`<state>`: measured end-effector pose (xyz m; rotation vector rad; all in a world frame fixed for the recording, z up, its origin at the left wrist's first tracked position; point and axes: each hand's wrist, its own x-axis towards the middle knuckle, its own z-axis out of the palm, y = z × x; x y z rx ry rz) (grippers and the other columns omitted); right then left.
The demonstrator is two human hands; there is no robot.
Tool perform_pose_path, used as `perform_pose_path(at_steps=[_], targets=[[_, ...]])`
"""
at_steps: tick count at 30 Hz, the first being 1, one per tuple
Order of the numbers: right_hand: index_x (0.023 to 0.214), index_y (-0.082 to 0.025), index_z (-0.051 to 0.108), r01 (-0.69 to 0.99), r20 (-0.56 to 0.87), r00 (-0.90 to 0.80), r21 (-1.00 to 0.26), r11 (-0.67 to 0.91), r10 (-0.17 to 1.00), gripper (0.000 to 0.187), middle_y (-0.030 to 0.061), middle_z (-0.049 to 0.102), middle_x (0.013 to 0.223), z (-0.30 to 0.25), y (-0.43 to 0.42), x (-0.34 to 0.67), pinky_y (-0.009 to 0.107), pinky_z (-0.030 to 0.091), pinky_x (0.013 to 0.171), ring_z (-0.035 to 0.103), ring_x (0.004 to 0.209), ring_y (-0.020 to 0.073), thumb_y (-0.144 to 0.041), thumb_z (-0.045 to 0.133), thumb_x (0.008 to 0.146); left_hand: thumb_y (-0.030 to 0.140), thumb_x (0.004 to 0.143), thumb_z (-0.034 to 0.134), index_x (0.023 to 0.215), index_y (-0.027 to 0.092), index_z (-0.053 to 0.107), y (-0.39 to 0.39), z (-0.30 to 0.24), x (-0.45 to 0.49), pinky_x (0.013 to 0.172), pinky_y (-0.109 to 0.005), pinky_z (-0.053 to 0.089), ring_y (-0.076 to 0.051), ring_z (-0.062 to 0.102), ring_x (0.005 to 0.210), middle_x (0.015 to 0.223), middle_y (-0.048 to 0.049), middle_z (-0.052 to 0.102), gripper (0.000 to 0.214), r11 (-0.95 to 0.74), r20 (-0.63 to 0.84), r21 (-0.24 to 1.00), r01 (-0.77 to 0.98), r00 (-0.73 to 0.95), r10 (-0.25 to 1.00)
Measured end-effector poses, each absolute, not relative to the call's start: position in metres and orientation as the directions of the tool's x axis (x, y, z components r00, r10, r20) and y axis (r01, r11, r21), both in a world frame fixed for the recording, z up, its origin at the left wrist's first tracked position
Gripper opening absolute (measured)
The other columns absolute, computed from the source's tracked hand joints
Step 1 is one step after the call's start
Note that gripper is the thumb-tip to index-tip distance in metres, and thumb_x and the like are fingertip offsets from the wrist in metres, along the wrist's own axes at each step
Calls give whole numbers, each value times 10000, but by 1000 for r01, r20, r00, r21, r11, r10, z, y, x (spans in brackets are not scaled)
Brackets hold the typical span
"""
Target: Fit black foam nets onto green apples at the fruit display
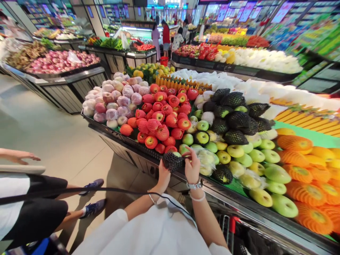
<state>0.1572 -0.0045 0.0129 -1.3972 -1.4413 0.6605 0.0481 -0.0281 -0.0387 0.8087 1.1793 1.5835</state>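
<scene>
Both my hands hold one fruit wrapped in a black foam net (173,161) at the front edge of the fruit display (138,146). My left hand (163,176) grips the net from below and behind, fingers closed on it. My right hand (191,166), with a watch and a bracelet at the wrist, pinches the net's right end. Just past them lie green apples (235,150), some in black nets (233,120), and red apples in red nets (162,132).
Oranges in orange nets (294,143) fill the right side, pale wrapped apples (117,102) the far left. A shopping cart (231,230) stands below my right arm. Another person's hand (22,156) and legs (53,209) are at my left. Shoppers (166,35) stand far back.
</scene>
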Motion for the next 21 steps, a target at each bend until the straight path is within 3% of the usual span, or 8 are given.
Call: perform_pose_path(at_steps=[3, 6, 8, 11, 14, 17, 21], targets=[[1157, -174, 578, 525, 332, 44, -810, 261, 942, 553, 73, 648, 923, 19, -5, 159, 427, 485, 830, 590, 861, 222, -36, 352, 672, 283, 661, 727, 1070, 176, 572, -29, -41, 47, 983, -384, 428, -216, 593, 1039, 1119, -80, 651, 450, -30, -72, 942, -335, -287, 955], [1255, -235, 535, 566, 418, -319, -636, 525, 850, 692, 57, 541, 1297, 28, -4, 162, 488, 374, 1037, 451, 1228, 236, 6, 358, 631, 271, 644, 728, 1033, 161, 591, -27, -43, 42, 945, -374, 444, -211, 604, 984, 1063, -75, 668, 427, 7, -113, 934, -358, -277, 954], [1289, -263, 511, 494, 368, -578, -552, 672, 728, 754, 17, 492, 1377, 35, -1, 165, 508, 304, 1098, 352, 1331, 223, 26, 371, 607, 256, 620, 733, 997, 149, 602, -25, -44, 38, 909, -366, 457, -211, 611, 940, 999, -65, 680, 413, 28, -125, 936, -350, -259, 958], [1230, -225, 567, 423, 242, -752, -536, 731, 613, 717, 36, 560, 1317, 48, 5, 166, 516, 319, 1088, 374, 1328, 229, 23, 387, 582, 261, 604, 729, 943, 143, 616, -24, -43, 32, 877, -359, 468, -214, 611, 912, 952, -56, 683, 376, 46, -125, 944, -328, -222, 967], [1098, -173, 632, 408, 161, -806, -545, 732, 569, 587, 69, 629, 1213, 59, 16, 163, 499, 321, 1084, 481, 1238, 233, -7, 402, 585, 269, 551, 756, 920, 150, 625, -24, -44, 30, 885, -357, 465, -219, 600, 933, 955, -46, 674, 409, 68, -138, 932, -355, -176, 975], [972, -195, 658, 320, 137, -869, -579, 750, 476, 473, 37, 682, 1072, 64, 29, 160, 482, 301, 1091, 534, 1167, 208, -32, 395, 615, 291, 509, 779, 914, 162, 623, -27, -50, 31, 887, -352, 463, -219, 591, 954, 921, -28, 658, 453, 117, -192, 896, -428, -136, 972], [922, -199, 659, 207, 173, -889, -675, 708, 424, 320, 38, 682, 965, 61, 44, 162, 375, 453, 931, 606, 969, 181, -107, 410, 744, 398, 543, 756, 905, 181, 597, -29, -61, 32, 818, -361, 487, -187, 606, 839, 831, -14, 645, 451, 224, -331, 797, -561, -95, 939]])
